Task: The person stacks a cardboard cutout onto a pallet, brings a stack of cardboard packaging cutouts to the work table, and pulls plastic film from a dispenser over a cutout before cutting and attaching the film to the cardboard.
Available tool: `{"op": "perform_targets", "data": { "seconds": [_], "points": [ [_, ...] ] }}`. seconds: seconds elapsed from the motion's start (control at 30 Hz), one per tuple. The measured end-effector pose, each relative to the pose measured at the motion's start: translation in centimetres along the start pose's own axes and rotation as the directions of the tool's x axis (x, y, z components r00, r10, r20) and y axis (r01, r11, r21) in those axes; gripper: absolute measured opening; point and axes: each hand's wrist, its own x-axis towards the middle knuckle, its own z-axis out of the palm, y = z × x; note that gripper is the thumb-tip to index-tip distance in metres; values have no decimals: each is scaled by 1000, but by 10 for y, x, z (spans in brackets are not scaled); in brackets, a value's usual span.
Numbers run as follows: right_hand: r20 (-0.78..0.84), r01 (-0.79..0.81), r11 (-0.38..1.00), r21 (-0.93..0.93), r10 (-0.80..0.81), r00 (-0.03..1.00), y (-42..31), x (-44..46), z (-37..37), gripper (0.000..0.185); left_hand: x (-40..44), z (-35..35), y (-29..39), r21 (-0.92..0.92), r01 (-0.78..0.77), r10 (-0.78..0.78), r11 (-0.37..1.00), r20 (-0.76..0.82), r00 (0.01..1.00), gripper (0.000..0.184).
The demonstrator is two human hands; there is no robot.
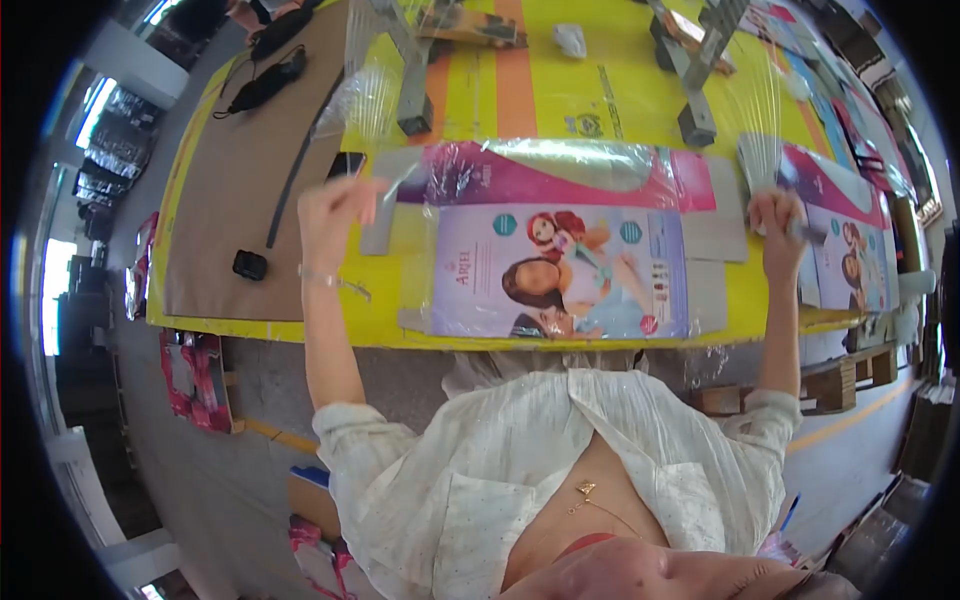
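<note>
A flat printed carton (470, 290) with a doll picture and the word Ariel lies on the yellow table in front of me. Clear plastic film (610, 155) spans its upper part and shines in the light. At the carton's left, my left hand (338, 215) is blurred, its fingers pinched at the film's edge. My right hand (778, 222) is closed at the other side, where strands of the film gather into the fist. A small dark piece (810, 235) sticks out beside that fist; its kind is unclear.
A stand with two grey legs (414, 105) rises behind the carton. Another printed carton (850, 240) lies at the right. Brown board (225, 200) covers the table's left, with a small black object (249, 264) and a dark strip (300, 170) on it. A black phone-like item (347, 165) is nearby.
</note>
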Motion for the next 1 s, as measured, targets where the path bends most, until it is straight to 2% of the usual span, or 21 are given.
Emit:
{"op": "perform_targets", "data": {
  "seconds": [0.03, 0.1, 0.17, 0.23, 0.27, 0.33, 0.37, 0.4, 0.43, 0.47, 0.53, 0.57, 0.63, 0.7, 0.73, 0.8, 0.83, 0.9, 0.93, 0.97, 1.0],
  "points": [
    [17, -11, 996, -84, 12, 1000, -1, -29, -6, 29, -25, -6, -9, 62, -8, 4, 998, 66, 998, 12],
    [65, -131, 990, 46, 128, 990, 0, -90, -13, 30, -74, -15, -27, 75, 21, -39, 997, 257, 966, 11],
    [59, -245, 970, 2, 244, 968, 4, -147, -14, 30, -121, -13, -39, -45, 373, -324, 927, 404, 856, 10],
    [60, -344, 939, 17, 343, 937, 19, -199, -12, 30, -155, -9, -70, -132, 418, -256, 899, 617, 744, 9],
    [51, -368, 930, 17, 367, 929, 30, -220, -8, 30, -168, -1, -83, -130, 421, -257, 898, 620, 741, 9],
    [-8, -393, 920, -5, 393, 920, 50, -244, -3, 30, -190, 21, -107, -66, 652, -554, 756, 467, 690, 11],
    [-66, -408, 913, -26, 405, 912, 58, -253, -2, 30, -193, 28, -121, -64, 657, -558, 751, 471, 683, 11],
    [-65, -419, 908, -31, 416, 907, 62, -259, 0, 30, -195, 35, -134, -110, 642, -554, 759, 409, 725, 8],
    [-87, -352, 929, -114, 343, 935, 67, -257, 4, 30, -195, 41, -146, -157, 615, -542, 773, 341, 768, 7],
    [-102, -273, 942, -195, 258, 961, 75, -253, 8, 30, -196, 47, -155, -161, 610, -536, 776, 340, 773, 7],
    [-133, -254, 936, -244, 227, 965, 83, -257, 10, 28, -198, 55, -171, -322, 554, -510, 768, 217, 833, 10],
    [-154, -224, 927, -302, 185, 971, 84, -257, 11, 29, -200, 55, -180, -325, 545, -501, 773, 214, 838, 10],
    [-196, -227, 891, -393, 160, 967, 85, -260, 12, 32, -207, 52, -197, -484, 609, -559, 628, 263, 786, 15],
    [-234, -313, 889, -333, 244, 941, 73, -255, 15, 34, -213, 49, -210, -584, 721, -634, 373, 407, 657, 17],
    [-223, -309, 876, -371, 239, 945, 82, -261, 10, 35, -222, 44, -230, -591, 753, -600, 289, 501, 623, 19],
    [-237, -380, 866, -325, 314, 919, 85, -266, 6, 35, -229, 38, -246, -575, 809, -562, 119, 633, 533, 22],
    [-258, -491, 815, -308, 425, 867, 76, -262, 4, 32, -228, 36, -246, -558, 830, -563, 27, 677, 474, 24],
    [-342, -511, 732, -450, 388, 856, 87, -273, -19, 29, -231, 24, -265, -293, 899, -502, 326, 752, 427, 26],
    [-452, -636, 682, -361, 469, 759, 78, -266, -29, 30, -212, 24, -264, -300, 888, -489, 348, 750, 445, 26],
    [-526, -554, 648, -522, 268, 808, 106, -277, -59, 29, -192, 22, -246, -65, 866, -360, 496, 892, 273, 26],
    [-673, -527, 757, -385, 160, 722, 112, -254, -72, 28, -173, 21, -219, 139, 748, -266, 649, 962, 52, 27]
  ]
}}
